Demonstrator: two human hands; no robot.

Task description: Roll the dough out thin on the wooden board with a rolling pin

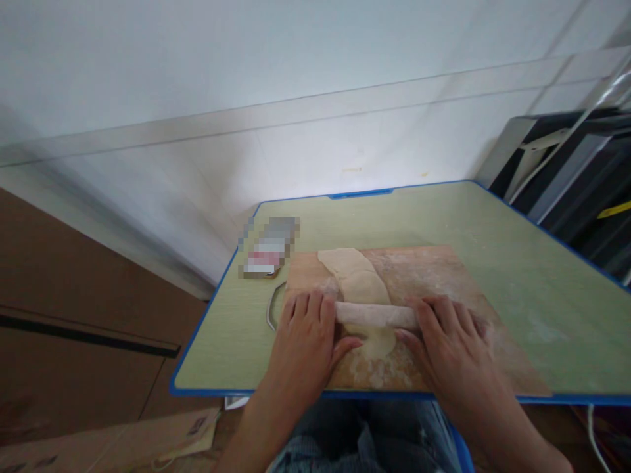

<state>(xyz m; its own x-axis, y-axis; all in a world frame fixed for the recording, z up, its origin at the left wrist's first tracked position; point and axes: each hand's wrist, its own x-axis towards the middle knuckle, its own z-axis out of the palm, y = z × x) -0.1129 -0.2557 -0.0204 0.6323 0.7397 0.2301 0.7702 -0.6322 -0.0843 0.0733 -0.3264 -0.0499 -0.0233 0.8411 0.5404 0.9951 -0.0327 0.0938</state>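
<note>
cream dough [363, 279] between both hands [308, 328] [453, 335]

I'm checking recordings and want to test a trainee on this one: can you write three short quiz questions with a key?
1. What lies beneath the rolling pin?
2. True or false: the left hand is off the pin.
3. What colour is the edge of the table? A) red B) blue C) black

Key:
1. Dough, on a wooden board.
2. False; it is on the pin, as is the right hand.
3. B

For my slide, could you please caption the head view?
Left hand and right hand on a rolling pin across flattened dough atop a wooden board.
</note>
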